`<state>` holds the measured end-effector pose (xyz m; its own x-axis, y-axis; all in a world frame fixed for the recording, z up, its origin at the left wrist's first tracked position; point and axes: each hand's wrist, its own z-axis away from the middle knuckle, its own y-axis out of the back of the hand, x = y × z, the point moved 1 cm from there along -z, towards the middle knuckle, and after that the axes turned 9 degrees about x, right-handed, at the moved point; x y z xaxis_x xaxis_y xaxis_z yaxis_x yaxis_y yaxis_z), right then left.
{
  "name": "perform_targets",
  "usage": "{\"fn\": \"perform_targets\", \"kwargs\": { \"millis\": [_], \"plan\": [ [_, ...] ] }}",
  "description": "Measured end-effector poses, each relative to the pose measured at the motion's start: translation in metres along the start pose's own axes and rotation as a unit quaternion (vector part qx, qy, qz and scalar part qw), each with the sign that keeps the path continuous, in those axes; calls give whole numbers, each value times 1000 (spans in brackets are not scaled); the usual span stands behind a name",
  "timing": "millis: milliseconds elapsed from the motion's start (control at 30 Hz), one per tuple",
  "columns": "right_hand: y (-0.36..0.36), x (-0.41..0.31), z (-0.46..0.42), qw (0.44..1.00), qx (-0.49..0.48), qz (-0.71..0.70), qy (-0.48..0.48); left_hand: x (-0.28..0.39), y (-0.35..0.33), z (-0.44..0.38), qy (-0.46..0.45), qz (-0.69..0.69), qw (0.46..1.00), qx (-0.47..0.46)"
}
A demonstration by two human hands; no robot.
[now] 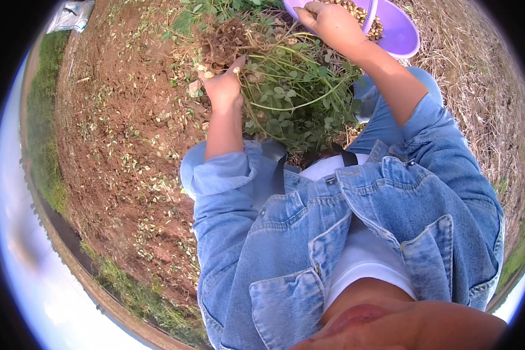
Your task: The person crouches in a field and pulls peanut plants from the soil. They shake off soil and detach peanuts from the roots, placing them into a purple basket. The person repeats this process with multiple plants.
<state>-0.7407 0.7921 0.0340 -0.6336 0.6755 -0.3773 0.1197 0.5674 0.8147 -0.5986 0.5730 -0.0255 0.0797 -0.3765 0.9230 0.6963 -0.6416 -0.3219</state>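
My left hand grips an uprooted peanut plant near its soil-caked roots, the thumb lying along one side. Pale peanut pods show around the fingers. Leafy green stems spread to the right and down in front of my knees. My right hand is over the near left rim of a purple plastic basket at the top edge of the view. Its fingers are bent close together, and whether a pod is between them is hidden. Many loose peanuts lie in the basket, under its raised handle.
Reddish soil strewn with fallen leaves stretches to the left. Dry straw covers the ground on the right. More green plants lie beyond the roots. A whitish plastic bag sits at the far upper left.
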Motion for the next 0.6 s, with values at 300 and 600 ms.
{"fn": "perform_targets", "kwargs": {
  "millis": [300,600],
  "plan": [
    [45,29,-33,658,-162,-656,-332,2,20,-6,30,-9,999,43],
    [55,-9,-32,951,-9,-295,-87,0,-1,-4,-34,-15,999,-8]
  ]
}}
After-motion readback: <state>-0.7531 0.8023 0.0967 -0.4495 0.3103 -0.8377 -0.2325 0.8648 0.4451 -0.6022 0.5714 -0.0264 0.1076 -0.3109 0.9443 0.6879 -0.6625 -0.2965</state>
